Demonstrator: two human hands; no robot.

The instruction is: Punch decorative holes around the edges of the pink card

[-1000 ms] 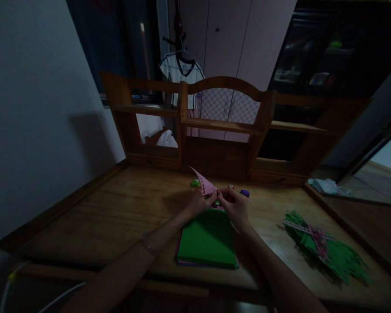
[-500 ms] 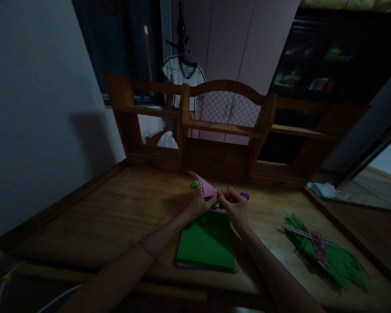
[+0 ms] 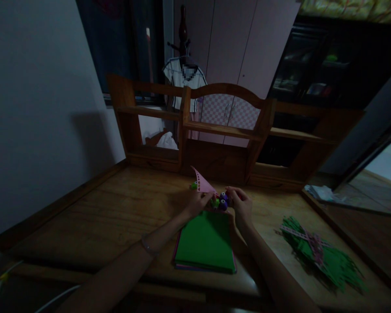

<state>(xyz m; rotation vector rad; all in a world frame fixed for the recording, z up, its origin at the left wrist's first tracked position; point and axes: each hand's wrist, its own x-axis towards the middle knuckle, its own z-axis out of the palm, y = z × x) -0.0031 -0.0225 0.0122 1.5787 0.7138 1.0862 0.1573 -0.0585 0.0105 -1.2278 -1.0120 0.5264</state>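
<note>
My left hand point(image 3: 200, 203) pinches a pink paper strip point(image 3: 204, 183) with a row of punched holes along its edge; the strip curves upward over the desk. Just right of it, my right hand point(image 3: 243, 203) has thumb and fingertips pressed together. What they grip is too small to tell, though a bit of red shows by the fingers. Between the hands are purple round figures with eyes point(image 3: 223, 201) and a green one point(image 3: 215, 203). Another green figure point(image 3: 194, 185) sits behind the strip. Below my hands lies a stack of coloured paper point(image 3: 205, 243), green on top.
A bundle of green fringed paper tied with a pink ribbon point(image 3: 319, 252) lies at the right on the wooden desk point(image 3: 133, 204). Along the desk's back stands a wooden shelf unit point(image 3: 221, 128). A white plastic bag point(image 3: 321, 192) is by the right edge.
My right hand has moved slightly right, away from my left hand, uncovering the purple figures. My left hand keeps hold of the pink strip.
</note>
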